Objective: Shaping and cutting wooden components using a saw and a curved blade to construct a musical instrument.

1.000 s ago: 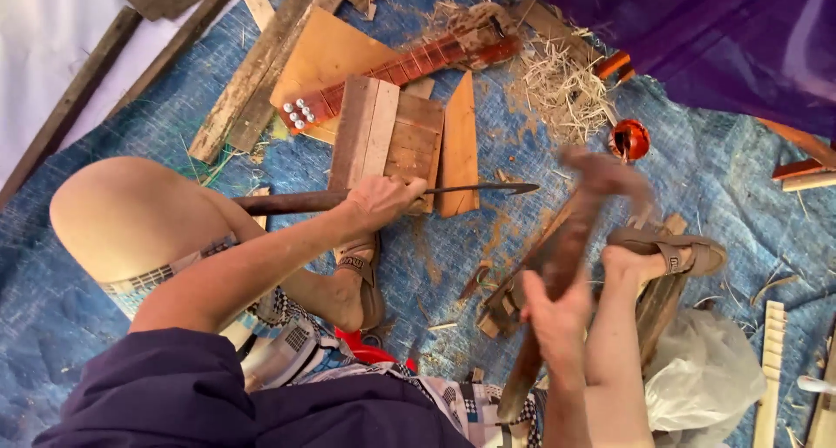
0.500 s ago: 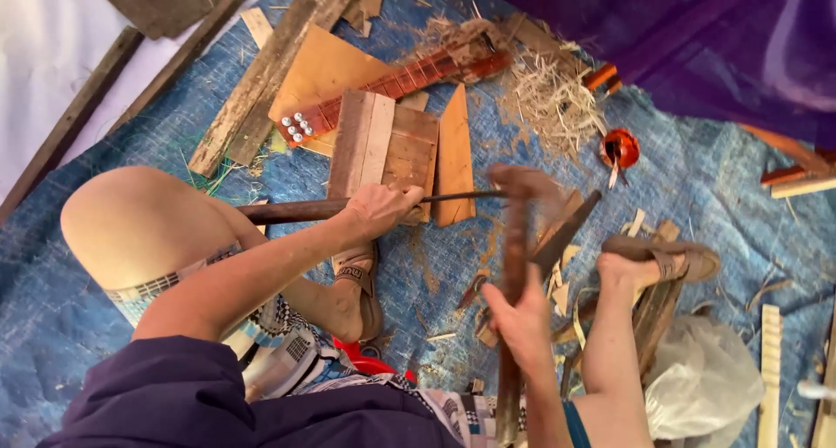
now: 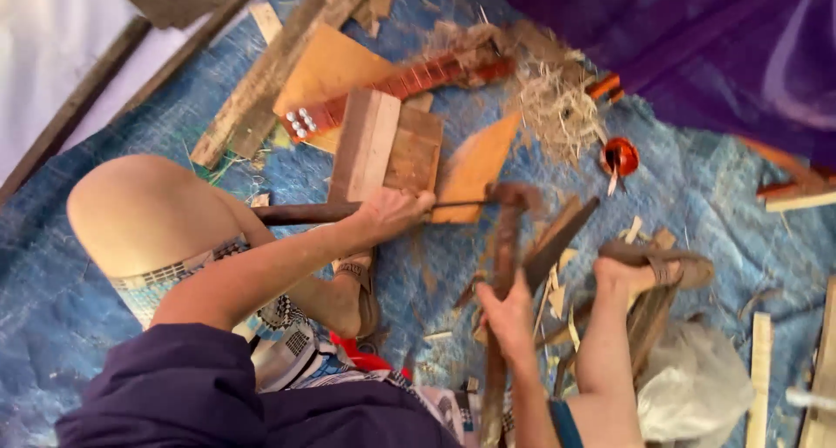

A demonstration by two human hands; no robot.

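Blue tarpaulin (image 3: 723, 195) covered the floor where the person sat, littered with wood shavings and offcuts. Farthest left, the left hand (image 3: 392, 213) was clenched around a long blade tool (image 3: 313, 211), its dark handle running out to the left past the bare knee and its thin metal blade reaching right. That tool lay nearly level, pointing straight at the upright wooden piece (image 3: 503, 265), and its tip appeared to meet the top of that piece, though motion blur there kept me from being certain. Just behind the left hand stood a wooden block (image 3: 383, 143) and a flat orange-brown board (image 3: 475, 165), with a red instrument neck (image 3: 392, 91) beyond them. To the right, the right hand (image 3: 509, 313) gripped the wooden piece low on its shaft, fingers wrapped closed, holding it roughly vertical so its long axis crossed the blade almost at a right angle. The left hand was the nearer one to the piece's top. Right again, a sandalled foot (image 3: 653, 269) rested on scrap wood near a pale plastic bag (image 3: 697, 387).
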